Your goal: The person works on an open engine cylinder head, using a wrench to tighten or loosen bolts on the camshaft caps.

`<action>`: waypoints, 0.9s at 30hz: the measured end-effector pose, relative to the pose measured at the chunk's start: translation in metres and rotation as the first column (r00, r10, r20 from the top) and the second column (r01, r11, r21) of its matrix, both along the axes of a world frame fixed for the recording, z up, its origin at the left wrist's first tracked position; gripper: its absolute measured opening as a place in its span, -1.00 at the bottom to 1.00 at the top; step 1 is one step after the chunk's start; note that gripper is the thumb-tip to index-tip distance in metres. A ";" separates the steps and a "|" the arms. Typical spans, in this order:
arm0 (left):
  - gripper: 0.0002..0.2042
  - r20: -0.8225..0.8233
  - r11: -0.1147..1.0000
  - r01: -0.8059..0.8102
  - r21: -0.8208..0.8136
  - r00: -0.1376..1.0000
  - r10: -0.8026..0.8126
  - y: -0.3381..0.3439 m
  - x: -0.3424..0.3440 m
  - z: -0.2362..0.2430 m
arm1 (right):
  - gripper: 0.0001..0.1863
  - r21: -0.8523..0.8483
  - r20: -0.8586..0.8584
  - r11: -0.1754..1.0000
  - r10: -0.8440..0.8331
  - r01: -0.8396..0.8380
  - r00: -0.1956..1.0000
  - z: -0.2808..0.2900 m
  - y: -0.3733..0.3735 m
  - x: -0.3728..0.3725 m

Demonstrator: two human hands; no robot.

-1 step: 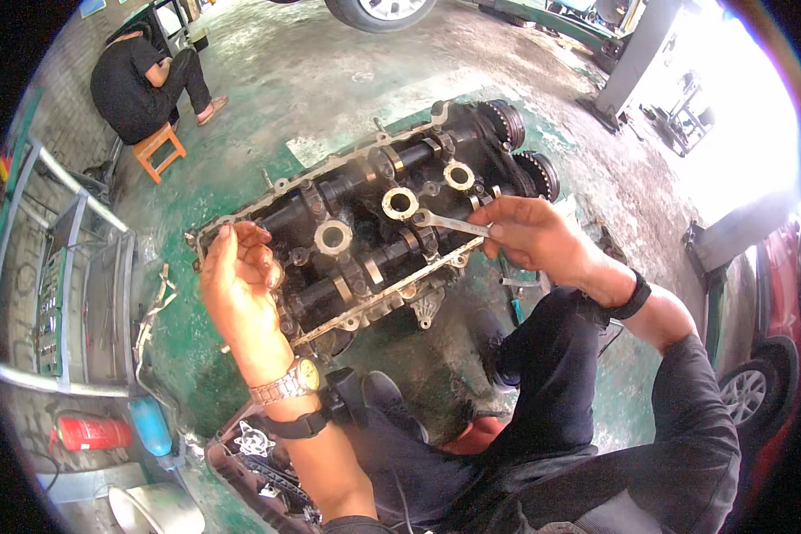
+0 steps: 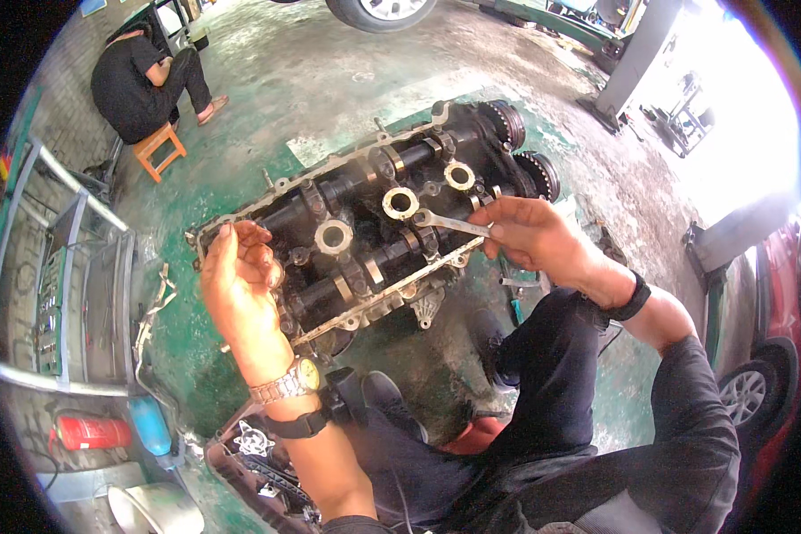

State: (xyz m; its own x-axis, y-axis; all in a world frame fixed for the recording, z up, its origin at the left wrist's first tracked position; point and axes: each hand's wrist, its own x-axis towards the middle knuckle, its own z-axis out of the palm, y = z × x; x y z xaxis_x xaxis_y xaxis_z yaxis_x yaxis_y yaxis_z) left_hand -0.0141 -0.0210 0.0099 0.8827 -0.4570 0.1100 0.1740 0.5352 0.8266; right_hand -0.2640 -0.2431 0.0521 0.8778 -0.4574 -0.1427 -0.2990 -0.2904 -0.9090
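Note:
A greasy engine cylinder head lies slantwise on the floor before me, with two dark camshafts along it and three pale round rings between them. My right hand is closed around the shaft of a steel wrench. The wrench's far end sits at the near camshaft's caps, just right of the middle ring; the bolt under it is hard to make out. At the left end of the cylinder head, my left hand rests with curled fingers against its edge. Two toothed cam gears show at the right end.
An open tray of parts lies beside my left forearm. A metal rack, a red fire extinguisher and a white bucket stand left. Far left, a person sits on an orange stool. A red car is at right.

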 end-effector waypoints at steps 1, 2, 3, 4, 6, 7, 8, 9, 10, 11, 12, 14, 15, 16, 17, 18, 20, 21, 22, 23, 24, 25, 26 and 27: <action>-0.75 -0.011 1.000 -0.014 0.012 1.000 0.014 0.000 0.000 0.000 | -0.72 0.010 -0.003 1.000 -0.007 0.007 1.000 0.000 0.001 0.000; -0.75 -0.012 1.000 -0.001 0.002 1.000 0.001 0.000 0.000 0.000 | -0.72 0.023 -0.007 1.000 -0.020 0.021 1.000 -0.001 0.002 -0.001; -0.75 -0.018 1.000 -0.001 0.003 1.000 0.001 0.000 0.000 0.000 | -0.72 0.028 0.006 0.999 -0.031 0.031 1.000 -0.002 0.003 -0.002; -0.75 -0.028 1.000 -0.015 0.014 0.999 0.015 0.000 0.000 0.000 | -0.72 0.033 0.019 0.999 -0.041 0.041 0.999 -0.002 0.004 -0.002; -0.75 -0.002 1.000 0.009 -0.003 1.000 -0.009 0.000 0.001 0.000 | -0.73 0.021 0.050 0.998 -0.064 0.063 0.997 -0.006 0.009 -0.004; -0.75 0.012 1.000 0.004 -0.006 1.000 -0.004 0.000 0.001 0.000 | -0.73 0.013 0.052 0.997 -0.079 0.078 0.996 -0.007 0.010 -0.005; -0.75 -0.008 1.000 -0.009 -0.010 1.000 0.009 -0.001 -0.001 -0.001 | -0.74 -0.037 0.035 0.996 -0.081 0.083 0.996 -0.007 0.012 -0.007; -0.75 -0.017 0.999 -0.037 -0.014 0.999 0.037 -0.003 -0.005 -0.003 | -0.76 -0.106 0.063 0.993 -0.043 0.049 0.997 -0.007 0.011 -0.006; -0.75 -0.015 0.997 -0.072 -0.023 0.997 0.071 -0.003 -0.005 -0.002 | -0.78 -0.143 0.108 0.988 -0.037 0.053 0.993 -0.008 0.014 -0.007; -0.75 -0.049 0.999 -0.041 -0.029 0.998 0.039 -0.002 -0.004 0.000 | -0.80 -0.116 0.159 0.993 0.031 -0.013 0.987 -0.006 0.014 -0.006; -0.76 -0.044 0.999 -0.044 -0.015 0.998 0.044 -0.001 -0.005 0.001 | -0.81 -0.033 0.184 0.999 0.018 -0.013 0.983 -0.006 0.016 -0.006; -0.77 -0.056 0.998 -0.049 -0.028 0.997 0.048 -0.002 -0.006 0.002 | -0.82 0.153 0.068 0.988 -0.030 0.019 0.997 0.000 0.012 -0.006; -0.78 -0.085 0.998 -0.048 -0.037 0.995 0.045 -0.002 -0.006 0.002 | -0.81 0.168 -0.009 0.984 -0.052 0.053 0.999 0.002 0.012 -0.007; -0.80 -0.036 0.997 -0.017 -0.071 0.999 0.014 0.000 -0.007 0.002 | -0.79 0.150 0.015 0.988 -0.048 0.046 0.999 0.004 0.012 -0.007; -0.80 -0.045 0.998 0.010 -0.065 0.999 -0.013 0.001 -0.006 0.003 | -0.77 0.100 0.137 0.995 0.014 -0.028 0.991 0.004 0.014 -0.007; -0.80 -0.048 0.995 0.022 -0.092 0.999 -0.027 0.002 -0.007 0.003 | -0.76 0.095 0.107 0.996 -0.014 0.004 0.994 0.004 0.015 -0.008; -0.79 -0.073 0.994 0.038 -0.104 0.996 -0.046 0.002 -0.006 0.003 | -0.74 0.103 0.109 0.994 -0.050 0.039 0.993 0.003 0.017 -0.009; -0.78 -0.055 0.992 0.029 -0.121 0.998 -0.036 0.003 -0.008 0.002 | -0.74 0.110 0.132 0.994 -0.031 0.016 0.991 0.002 0.017 -0.008; -0.78 -0.060 0.994 0.035 -0.107 0.997 -0.041 0.003 -0.007 0.002 | -0.74 0.113 0.131 0.994 -0.025 0.011 0.991 0.002 0.016 -0.007; -0.78 -0.048 0.993 0.044 -0.106 0.998 -0.049 0.003 -0.007 0.002 | -0.73 0.115 0.121 0.993 -0.024 0.010 0.992 0.002 0.015 -0.008; -0.78 -0.058 0.995 0.043 -0.094 0.997 -0.048 0.003 -0.007 0.003 | -0.73 0.096 0.093 0.995 -0.016 0.007 0.996 0.002 0.013 -0.006; -0.78 -0.058 0.995 0.041 -0.086 0.997 -0.047 0.002 -0.007 0.003 | -0.73 0.081 0.114 0.996 0.010 -0.020 0.993 0.004 0.008 -0.007; -0.77 -0.047 0.995 0.044 -0.087 0.998 -0.048 0.002 -0.007 0.003 | -0.73 0.066 0.099 0.998 0.017 -0.024 0.995 0.008 0.003 -0.009; -0.78 -0.057 0.995 0.048 -0.089 0.997 -0.053 0.003 -0.008 0.004 | -0.73 0.051 0.083 0.998 0.023 -0.027 0.996 0.010 -0.001 -0.011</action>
